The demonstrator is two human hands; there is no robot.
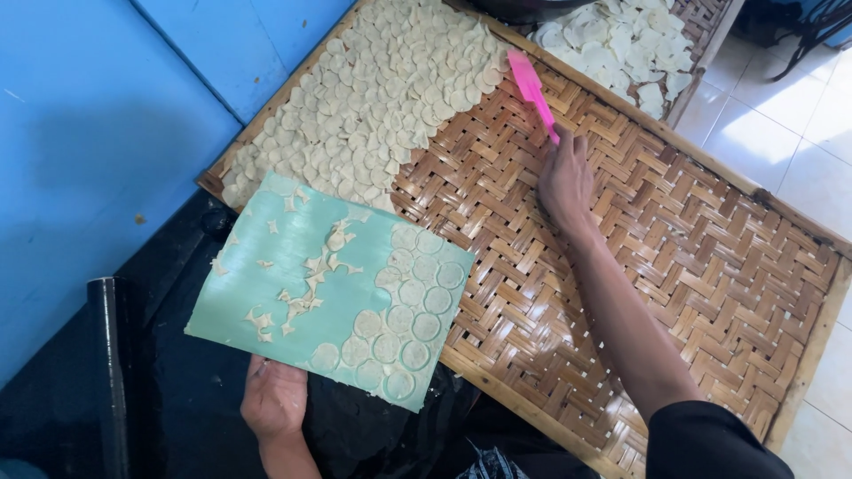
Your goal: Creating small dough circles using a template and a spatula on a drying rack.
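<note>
Left hand point(273, 397): at 6 o'clock in the head view, fingers tucked under the near edge of the green sheet and closed on it, holding it up at a slant.
Green sheet point(302, 293): pale teal flexible mat, left of centre at about 8 o'clock, its far right corner overlapping the near rim of the woven tray.
Dough rounds on sheet point(404, 324): thin cut circles in rows on the sheet's right part, toward 4 o'clock of the sheet, lying flat and edge to edge.
Dough scraps point(306, 284): small ragged offcuts scattered over the sheet's left and middle.
Right hand point(564, 182): just right of centre at about 1 o'clock, arm reaching over the tray, fingers wrapped tight around the lower end of the pink spatula.
Pink spatula point(531, 89): flat pink blade pointing to 11 o'clock from the hand, its tip at the edge of the spread discs.
Spread discs point(382, 98): many pale rounds overlapping in a dense layer on the tray's far left part, at 11 to 12 o'clock.
Woven tray point(674, 257): large bamboo tray with wooden frame, running from 11 to 4 o'clock; its right part shows bare weave.
Second tray point(701, 22): at 1 o'clock, also carrying pale discs.
Black roll point(108, 364): dark cylinder at 8 o'clock, beside the blue wall point(89, 160).
Tiled floor point(799, 133): white, at 2 o'clock.
</note>
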